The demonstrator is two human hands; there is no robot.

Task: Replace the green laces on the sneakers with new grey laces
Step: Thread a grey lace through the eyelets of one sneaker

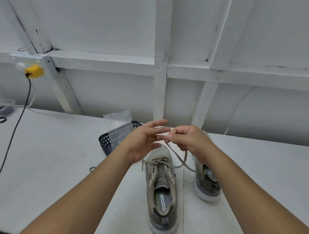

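Observation:
Two grey-beige sneakers stand on the white table (52, 165), toes pointing away from me. The nearer sneaker (162, 190) sits in the middle, with a grey lace (179, 159) through its lowest eyelets only. Both lace ends rise to my hands above the toe. My right hand (189, 140) pinches the lace between thumb and fingertips. My left hand (144, 142) has its fingers spread and straight, and the lace end lies across them. The second sneaker (208, 187) stands to the right, partly hidden by my right forearm. No green lace shows.
A dark perforated basket (105, 143) holding a clear plastic bag (117, 120) stands behind my left hand. A yellow plug (34, 71) on the wall feeds a black cable (13, 138) across the table's left. A plastic container (2, 106) sits far left.

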